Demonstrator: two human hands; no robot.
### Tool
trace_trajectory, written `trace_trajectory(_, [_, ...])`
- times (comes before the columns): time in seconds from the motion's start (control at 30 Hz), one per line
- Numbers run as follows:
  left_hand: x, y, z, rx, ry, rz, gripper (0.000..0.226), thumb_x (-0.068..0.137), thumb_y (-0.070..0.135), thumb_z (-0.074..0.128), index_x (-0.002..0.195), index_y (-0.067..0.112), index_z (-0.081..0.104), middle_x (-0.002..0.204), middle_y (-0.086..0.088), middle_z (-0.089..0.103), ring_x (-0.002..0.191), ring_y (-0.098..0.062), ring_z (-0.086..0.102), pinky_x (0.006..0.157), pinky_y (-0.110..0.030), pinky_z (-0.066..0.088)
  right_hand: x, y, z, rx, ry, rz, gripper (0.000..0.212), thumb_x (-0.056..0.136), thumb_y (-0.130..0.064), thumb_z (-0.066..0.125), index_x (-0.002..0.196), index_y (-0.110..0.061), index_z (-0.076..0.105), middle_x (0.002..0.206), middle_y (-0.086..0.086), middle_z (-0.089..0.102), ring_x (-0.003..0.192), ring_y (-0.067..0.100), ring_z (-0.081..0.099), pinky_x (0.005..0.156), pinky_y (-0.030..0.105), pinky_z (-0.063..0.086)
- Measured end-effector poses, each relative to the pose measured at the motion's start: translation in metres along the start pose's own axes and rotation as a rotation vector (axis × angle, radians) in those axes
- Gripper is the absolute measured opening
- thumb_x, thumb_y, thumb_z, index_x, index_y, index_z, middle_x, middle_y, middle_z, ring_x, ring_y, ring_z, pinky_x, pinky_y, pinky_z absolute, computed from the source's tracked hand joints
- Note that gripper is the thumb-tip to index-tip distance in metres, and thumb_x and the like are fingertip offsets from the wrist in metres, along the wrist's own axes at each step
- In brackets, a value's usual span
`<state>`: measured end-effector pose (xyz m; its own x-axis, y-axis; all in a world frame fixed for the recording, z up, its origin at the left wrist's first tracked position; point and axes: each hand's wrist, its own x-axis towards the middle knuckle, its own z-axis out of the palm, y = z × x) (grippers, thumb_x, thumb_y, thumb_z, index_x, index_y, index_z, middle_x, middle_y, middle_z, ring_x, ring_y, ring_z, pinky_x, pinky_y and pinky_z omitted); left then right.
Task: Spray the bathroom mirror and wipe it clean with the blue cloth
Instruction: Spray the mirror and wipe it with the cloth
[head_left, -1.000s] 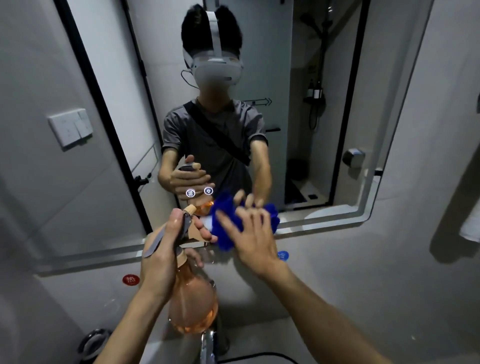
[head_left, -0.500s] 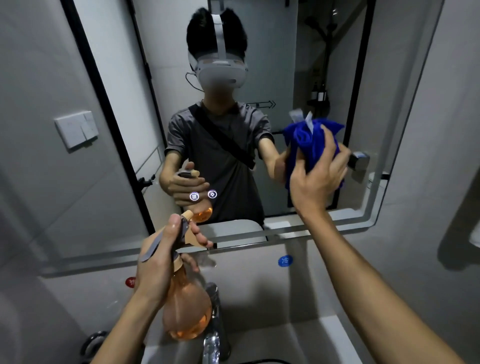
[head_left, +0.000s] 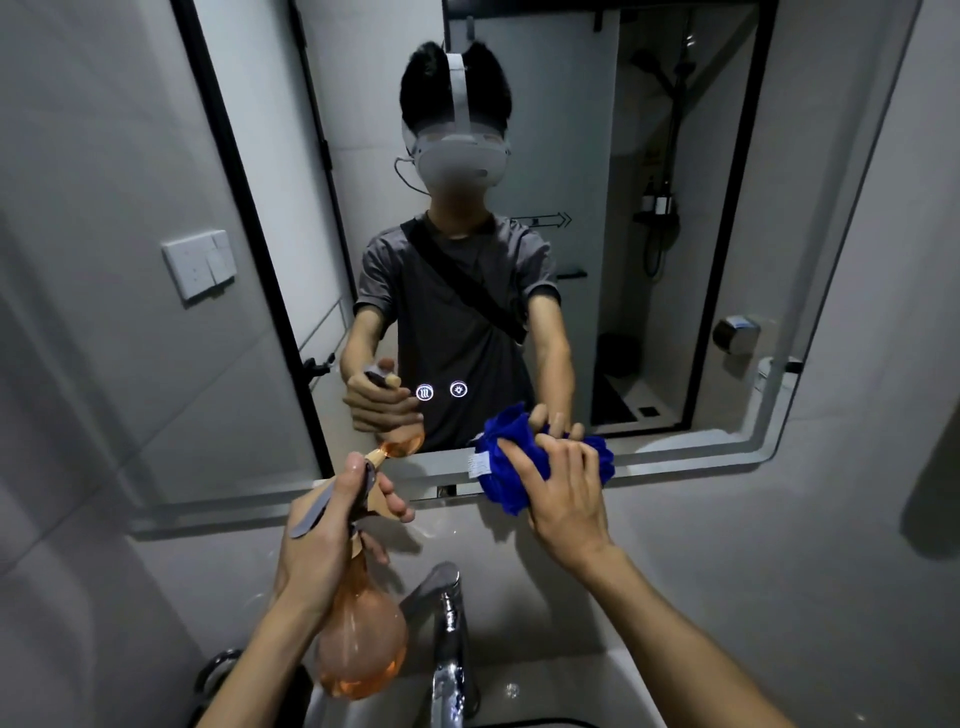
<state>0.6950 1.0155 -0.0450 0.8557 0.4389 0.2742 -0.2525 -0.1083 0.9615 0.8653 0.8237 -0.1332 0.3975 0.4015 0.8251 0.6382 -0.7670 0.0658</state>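
Pressing the bunched blue cloth (head_left: 540, 470) against the lower edge of the bathroom mirror (head_left: 675, 156), my right hand (head_left: 563, 499) sits right of centre in the frame, its fingers spread and laid nearly straight over the fabric, the fingertips touching the glass side of the wad. A white care label (head_left: 479, 464) hangs off the cloth's left side. Left of centre, my left hand (head_left: 332, 540) grips the neck of an orange-tinted spray bottle (head_left: 361, 644), fingers curled round it and over the grey trigger (head_left: 319, 506), with the nozzle (head_left: 375, 457) aimed up at the glass; the round body of the bottle hangs below the wrist at the lower middle of the frame. Just to its right, a chrome faucet (head_left: 449, 639) rises over the white basin (head_left: 571, 691) along the bottom edge. Two small lit touch icons (head_left: 441, 391) glow on the mirror at mid-frame, above the cloth and to its left. In the glass I see the person reflected with both arms forward, wearing a white headset and grey T-shirt, and a shower fixture reflected at the upper right. A white wall switch (head_left: 200, 264) sits on the grey wall at the left.
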Motion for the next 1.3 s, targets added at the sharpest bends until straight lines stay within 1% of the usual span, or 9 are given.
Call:
trace_trajectory(0.3, [-0.002, -0.012, -0.017, 0.062, 0.058, -0.02, 0.056, 0.093, 0.054, 0.048, 0.079, 0.003, 0.066, 0.065, -0.015, 0.064, 0.063, -0.032, 0.067, 0.046, -0.028, 0.04, 0.0, -0.003, -0.001, 0.019, -0.034, 0.041, 0.093, 0.061, -0.015, 0.084, 0.142, -0.025, 0.038, 0.123, 0.013, 0.042, 0.106, 0.031, 0.046, 0.092, 0.051, 0.042])
trace_trajectory(0.53, [-0.006, 0.001, -0.058, -0.034, 0.059, 0.017, 0.052, 0.093, 0.054, 0.051, 0.09, 0.005, 0.069, 0.084, -0.021, 0.071, 0.083, -0.032, 0.072, 0.05, -0.031, 0.051, 0.019, -0.061, 0.011, 0.141, 0.12, 0.203, 0.06, 0.082, -0.016, 0.055, 0.141, -0.019, 0.041, 0.119, 0.018, 0.046, 0.101, 0.034, 0.049, 0.09, 0.052, 0.041])
trace_trajectory(0.67, [-0.002, 0.006, -0.084, -0.067, 0.095, 0.046, 0.049, 0.091, 0.057, 0.052, 0.084, 0.012, 0.071, 0.083, -0.022, 0.07, 0.077, -0.03, 0.071, 0.056, -0.039, 0.052, 0.052, -0.143, 0.03, 0.096, 0.135, 0.042, 0.058, 0.085, -0.022, 0.057, 0.141, -0.023, 0.041, 0.12, 0.013, 0.041, 0.1, 0.032, 0.047, 0.091, 0.05, 0.038])
trace_trajectory(0.77, [0.002, 0.005, -0.1, -0.109, 0.093, 0.052, 0.049, 0.093, 0.055, 0.051, 0.084, 0.011, 0.071, 0.084, -0.024, 0.069, 0.074, -0.036, 0.067, 0.061, -0.043, 0.054, 0.057, -0.189, 0.041, 0.054, -0.027, -0.124, 0.081, 0.07, -0.039, 0.078, 0.141, -0.027, 0.041, 0.122, 0.01, 0.041, 0.101, 0.028, 0.052, 0.092, 0.045, 0.045])
trace_trajectory(0.87, [0.007, 0.003, -0.11, -0.146, 0.098, 0.06, 0.05, 0.088, 0.056, 0.054, 0.082, 0.009, 0.071, 0.08, -0.023, 0.069, 0.07, -0.033, 0.068, 0.053, -0.033, 0.054, 0.048, -0.176, 0.041, 0.041, 0.0, -0.138, 0.071, 0.076, -0.036, 0.07, 0.14, -0.027, 0.041, 0.122, 0.008, 0.042, 0.1, 0.028, 0.052, 0.092, 0.042, 0.045])
trace_trajectory(0.97, [0.013, -0.003, -0.112, -0.165, 0.045, 0.017, 0.058, 0.076, 0.066, 0.062, 0.083, 0.01, 0.072, 0.081, -0.023, 0.069, 0.072, -0.035, 0.068, 0.056, -0.037, 0.055, 0.034, -0.12, 0.035, 0.063, 0.158, 0.046, 0.058, 0.084, -0.019, 0.058, 0.14, -0.023, 0.043, 0.12, 0.012, 0.042, 0.101, 0.033, 0.047, 0.091, 0.046, 0.038])
trace_trajectory(1.03, [0.016, -0.008, -0.108, -0.188, 0.006, -0.013, 0.056, 0.074, 0.064, 0.061, 0.085, 0.01, 0.072, 0.084, -0.025, 0.068, 0.078, -0.041, 0.065, 0.065, -0.046, 0.053, 0.027, -0.082, 0.023, 0.092, 0.234, 0.223, 0.071, 0.076, -0.006, 0.067, 0.141, -0.02, 0.041, 0.124, 0.016, 0.042, 0.105, 0.037, 0.047, 0.09, 0.049, 0.04])
trace_trajectory(1.13, [0.018, -0.011, -0.097, -0.177, -0.05, -0.03, 0.053, 0.076, 0.064, 0.058, 0.083, 0.013, 0.072, 0.085, -0.024, 0.069, 0.08, -0.043, 0.064, 0.057, -0.035, 0.051, 0.031, -0.065, 0.006, 0.136, 0.275, 0.383, 0.094, 0.058, 0.011, 0.075, 0.14, -0.015, 0.04, 0.129, 0.016, 0.037, 0.108, 0.036, 0.043, 0.089, 0.054, 0.043])
trace_trajectory(1.3, [0.018, -0.008, -0.084, -0.155, -0.06, -0.01, 0.049, 0.089, 0.059, 0.053, 0.082, 0.014, 0.072, 0.084, -0.022, 0.07, 0.085, -0.045, 0.066, 0.06, -0.039, 0.051, 0.038, -0.103, 0.018, 0.097, 0.22, 0.184, 0.087, 0.066, -0.002, 0.079, 0.141, -0.016, 0.039, 0.127, 0.017, 0.038, 0.107, 0.037, 0.043, 0.09, 0.054, 0.045])
